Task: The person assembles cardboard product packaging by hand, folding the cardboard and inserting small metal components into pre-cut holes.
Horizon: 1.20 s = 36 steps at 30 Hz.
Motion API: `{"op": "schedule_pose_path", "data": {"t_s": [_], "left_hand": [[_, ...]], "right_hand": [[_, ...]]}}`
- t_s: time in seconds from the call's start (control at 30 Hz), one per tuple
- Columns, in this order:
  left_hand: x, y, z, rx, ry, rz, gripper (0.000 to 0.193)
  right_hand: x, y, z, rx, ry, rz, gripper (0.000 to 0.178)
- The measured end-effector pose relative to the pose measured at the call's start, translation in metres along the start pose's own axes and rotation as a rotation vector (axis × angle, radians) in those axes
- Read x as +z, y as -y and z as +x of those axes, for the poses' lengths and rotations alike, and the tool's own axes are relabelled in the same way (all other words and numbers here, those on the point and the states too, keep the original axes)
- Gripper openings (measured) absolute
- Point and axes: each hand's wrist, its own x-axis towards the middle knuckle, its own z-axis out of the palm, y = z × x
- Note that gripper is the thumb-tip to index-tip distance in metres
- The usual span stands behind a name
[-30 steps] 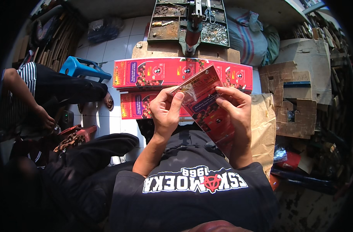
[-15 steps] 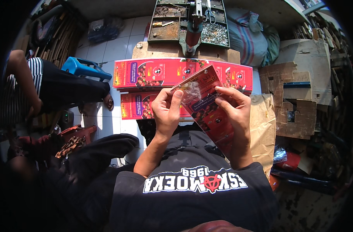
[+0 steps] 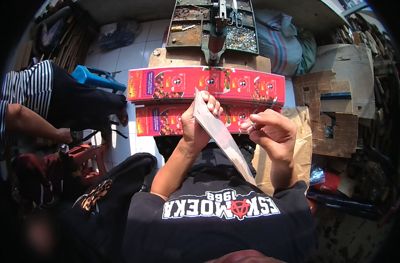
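My left hand (image 3: 194, 129) is closed on the upper end of a long printed strip (image 3: 219, 138). The strip is tilted, so its pale back shows, and its lower end reaches down to my dark shirt. Apart from it, to the right, my right hand (image 3: 276, 133) is raised with bent fingers. Between its thumb and fingertips is a small, thin whitish loop (image 3: 251, 127), too small to tell what kind of thing it is. Beyond my hands lie two stacks of red printed strips, a far stack (image 3: 189, 87) and a near stack (image 3: 144, 120) partly hidden by my left hand.
A hand-press machine (image 3: 216, 41) stands behind the stacks, with a compartment tray (image 3: 243, 40) of small metal pieces and scissors (image 3: 236, 19). Brown paper (image 3: 298, 153) lies at right, near cut cardboard (image 3: 340, 136). At left are a person's arm (image 3: 38, 122) and a blue stool (image 3: 92, 78).
The strip has turned from its red printed face to its pale back. My right hand has come off it and moved right. At left, the other person's arm has shifted lower.
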Motion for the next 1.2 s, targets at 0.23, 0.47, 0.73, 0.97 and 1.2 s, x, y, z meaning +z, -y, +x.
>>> {"op": "schedule_pose_path", "data": {"t_s": [0.23, 0.47, 0.73, 0.97, 1.2], "left_hand": [[0.012, 0.014, 0.006, -0.053, 0.286, -0.077, 0.027], [0.027, 0.016, -0.005, -0.067, 0.316, 0.069, 0.032], [0.031, 0.014, -0.014, -0.059, 0.348, 0.109, 0.033], [0.024, 0.009, -0.014, -0.068, 0.358, 0.178, 0.034], [0.033, 0.003, -0.02, -0.137, 0.3, 0.14, 0.032]], "right_hand": [[0.027, -0.024, 0.017, -0.332, -0.177, -0.456, 0.037], [0.035, -0.016, 0.012, -0.431, -0.153, -0.525, 0.038], [0.038, -0.002, 0.009, -0.472, -0.105, -0.666, 0.035], [0.037, 0.0, 0.015, -0.498, -0.043, -0.718, 0.033], [0.038, 0.003, 0.018, -0.47, -0.028, -0.696, 0.032]]}}
